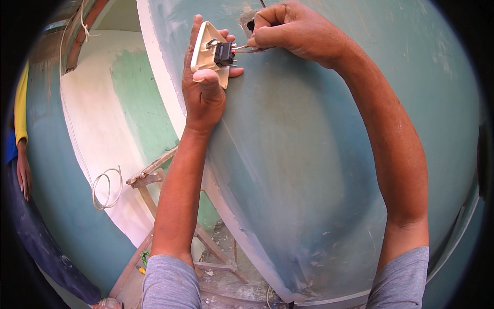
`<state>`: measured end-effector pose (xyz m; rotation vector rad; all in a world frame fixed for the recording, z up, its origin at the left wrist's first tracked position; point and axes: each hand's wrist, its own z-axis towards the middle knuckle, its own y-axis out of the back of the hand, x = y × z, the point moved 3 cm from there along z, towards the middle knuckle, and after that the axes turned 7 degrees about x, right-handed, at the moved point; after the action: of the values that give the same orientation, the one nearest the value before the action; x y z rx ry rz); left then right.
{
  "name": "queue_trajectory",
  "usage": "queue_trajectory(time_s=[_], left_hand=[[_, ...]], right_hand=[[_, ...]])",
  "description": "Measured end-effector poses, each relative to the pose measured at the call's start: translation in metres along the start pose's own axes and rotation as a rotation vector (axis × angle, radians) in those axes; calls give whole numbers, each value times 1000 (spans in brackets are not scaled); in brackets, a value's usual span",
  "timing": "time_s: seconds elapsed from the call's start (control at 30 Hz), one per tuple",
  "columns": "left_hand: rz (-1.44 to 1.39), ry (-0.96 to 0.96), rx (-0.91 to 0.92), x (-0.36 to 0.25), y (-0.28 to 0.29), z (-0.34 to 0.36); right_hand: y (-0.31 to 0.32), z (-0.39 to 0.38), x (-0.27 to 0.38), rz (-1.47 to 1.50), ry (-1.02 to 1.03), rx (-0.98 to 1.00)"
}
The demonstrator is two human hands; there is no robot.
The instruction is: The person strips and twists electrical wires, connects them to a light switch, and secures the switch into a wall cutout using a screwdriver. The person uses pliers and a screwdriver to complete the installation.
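Left hand (204,103) clasps the cream plate (205,59), back facing right, seemingly for access; right hand (296,33) pinches wire (241,48) beside wall opening (250,25)!

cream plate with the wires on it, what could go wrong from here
The thin wires at the black module could pull loose if the right hand tugs too hard. Both hands are bare, so a shock is possible if the wires are live, which the picture can't show. The cream plate might drop if the left hand slips.
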<state>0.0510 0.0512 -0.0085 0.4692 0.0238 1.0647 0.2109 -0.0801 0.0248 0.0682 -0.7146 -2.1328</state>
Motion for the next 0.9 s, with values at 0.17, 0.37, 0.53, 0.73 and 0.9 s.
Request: queue_trajectory(time_s=[0.17,0.37,0.53,0.73,0.9], left_hand=[[34,-34,5,4,1,-1],[106,-100,9,4,1,0],[149,-149,-15,5,-1,-1],[124,-151,-16,6,-1,-1],[156,-168,-21,4,-2,-2]], right_hand=[[1,0,-2,11,-15,10],[4,-3,-2,-20,-21,22],[4,-3,-4,-14,31,57],[3,-2,-2,-25,34,63],[4,-2,-4,-26,118,85]])
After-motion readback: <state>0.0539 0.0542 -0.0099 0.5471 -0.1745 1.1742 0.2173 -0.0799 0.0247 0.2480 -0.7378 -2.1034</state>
